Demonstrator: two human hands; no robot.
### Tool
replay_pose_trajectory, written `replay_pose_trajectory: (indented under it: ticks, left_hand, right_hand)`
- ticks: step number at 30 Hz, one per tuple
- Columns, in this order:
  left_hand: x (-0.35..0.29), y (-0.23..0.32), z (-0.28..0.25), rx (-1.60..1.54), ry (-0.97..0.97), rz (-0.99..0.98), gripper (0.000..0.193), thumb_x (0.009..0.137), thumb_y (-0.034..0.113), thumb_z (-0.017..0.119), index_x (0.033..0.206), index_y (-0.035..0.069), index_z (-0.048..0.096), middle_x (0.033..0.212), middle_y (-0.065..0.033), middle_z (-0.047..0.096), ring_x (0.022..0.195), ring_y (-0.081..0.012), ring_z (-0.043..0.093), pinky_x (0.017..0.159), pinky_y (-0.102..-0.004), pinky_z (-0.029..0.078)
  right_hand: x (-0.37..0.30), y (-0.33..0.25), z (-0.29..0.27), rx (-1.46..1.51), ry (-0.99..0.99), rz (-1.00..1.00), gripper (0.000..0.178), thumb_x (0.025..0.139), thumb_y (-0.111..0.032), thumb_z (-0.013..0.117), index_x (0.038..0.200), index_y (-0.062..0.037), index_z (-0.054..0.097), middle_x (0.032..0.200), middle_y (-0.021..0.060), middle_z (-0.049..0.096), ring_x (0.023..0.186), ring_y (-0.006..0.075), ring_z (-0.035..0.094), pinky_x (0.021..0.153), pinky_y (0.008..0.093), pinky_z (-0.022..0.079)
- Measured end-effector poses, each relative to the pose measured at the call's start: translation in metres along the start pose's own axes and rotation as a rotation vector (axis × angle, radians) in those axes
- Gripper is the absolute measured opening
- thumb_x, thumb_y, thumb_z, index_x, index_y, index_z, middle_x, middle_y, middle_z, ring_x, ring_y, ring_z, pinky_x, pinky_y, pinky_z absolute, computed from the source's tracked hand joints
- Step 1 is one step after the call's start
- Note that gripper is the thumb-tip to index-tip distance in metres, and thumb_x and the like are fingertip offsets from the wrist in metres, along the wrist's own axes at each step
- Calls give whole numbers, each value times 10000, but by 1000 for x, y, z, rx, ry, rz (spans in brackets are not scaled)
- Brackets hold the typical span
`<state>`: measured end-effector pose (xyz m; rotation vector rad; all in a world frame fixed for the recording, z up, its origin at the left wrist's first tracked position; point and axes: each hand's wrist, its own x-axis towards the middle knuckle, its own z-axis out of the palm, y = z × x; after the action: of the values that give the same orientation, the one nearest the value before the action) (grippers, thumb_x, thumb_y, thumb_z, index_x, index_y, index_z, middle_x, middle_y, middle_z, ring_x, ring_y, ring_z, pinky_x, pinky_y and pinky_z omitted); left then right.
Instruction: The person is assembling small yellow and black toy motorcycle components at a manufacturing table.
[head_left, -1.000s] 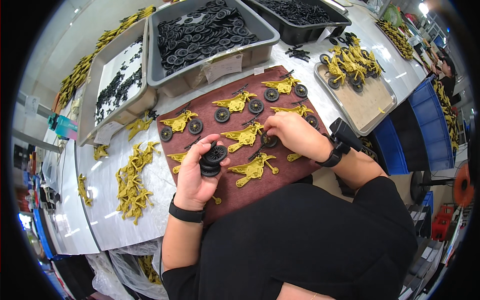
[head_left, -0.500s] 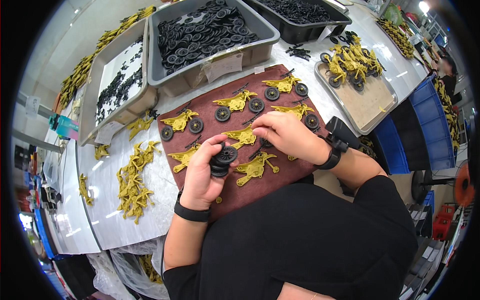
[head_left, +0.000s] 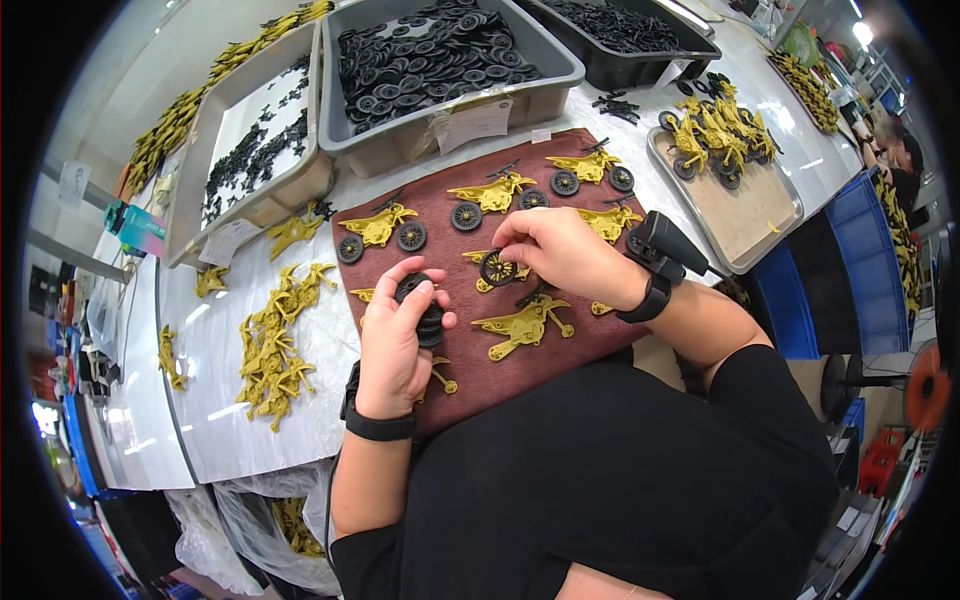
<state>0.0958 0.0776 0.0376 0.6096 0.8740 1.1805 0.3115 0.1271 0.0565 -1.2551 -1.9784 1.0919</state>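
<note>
My left hand (head_left: 390,350) is closed around a small stack of black toy wheels (head_left: 430,328). Between the fingertips of my right hand (head_left: 575,258) is one black spoked wheel (head_left: 498,267), tilted up over a yellow toy motorcycle body that it partly covers. Nearer to me lies another yellow motorcycle body (head_left: 522,326) with no wheels on it. In the far rows, yellow motorcycles (head_left: 492,195) have two black wheels and a black handlebar each. All of these lie on a dark red cloth (head_left: 480,385). My hands hide some of the bodies.
Behind the cloth stands a grey bin (head_left: 400,150) of black wheels, flanked by a shallower tray (head_left: 185,235) of small black parts and a black bin (head_left: 600,75). A tray (head_left: 740,250) at the right carries assembled motorcycles. Loose yellow bodies (head_left: 275,350) lie piled at left.
My right hand now shows a wheel in its fingertips over a yellow body, slightly left of before. My left hand's grip on the wheels has turned. The whole view has shifted a little.
</note>
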Motion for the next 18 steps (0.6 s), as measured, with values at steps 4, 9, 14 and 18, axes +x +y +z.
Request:
replay_pose_trajectory:
  ticks: [4, 9, 14, 18]
  left_hand:
    - [-5, 10, -10, -74, 33, -5, 298, 925, 49, 468, 1212, -17, 419, 1020, -138, 551, 781, -161, 548, 592, -285, 486]
    - [-14, 14, -13, -49, 53, 8, 388, 935, 53, 404, 1312, -21, 347, 1009, -148, 551, 767, -163, 530, 581, -289, 471]
    - [-25, 9, -16, 57, 6, 36, 461, 928, 35, 446, 1365, 22, 299, 1001, -133, 560, 762, -135, 519, 584, -266, 473]
    - [-27, 6, -17, 200, -68, 32, 465, 925, 32, 475, 1351, 46, 288, 998, -108, 572, 763, -109, 518, 581, -236, 469]
  right_hand:
    - [5, 14, 13, -218, 0, -196, 133, 804, -71, 649, 908, 10, 630, 788, 135, 640, 745, 257, 635, 671, 344, 496]
    - [13, 23, 28, -376, -17, -280, 133, 791, -99, 652, 887, -12, 624, 821, 143, 619, 815, 318, 606, 727, 376, 485]
    - [16, 7, 36, -387, 46, -373, 170, 812, -137, 655, 912, -4, 620, 824, 135, 615, 817, 310, 602, 745, 373, 487]
    - [18, -25, 42, -64, -121, -281, 222, 850, -156, 643, 992, 14, 621, 868, 134, 655, 815, 267, 635, 745, 338, 506]
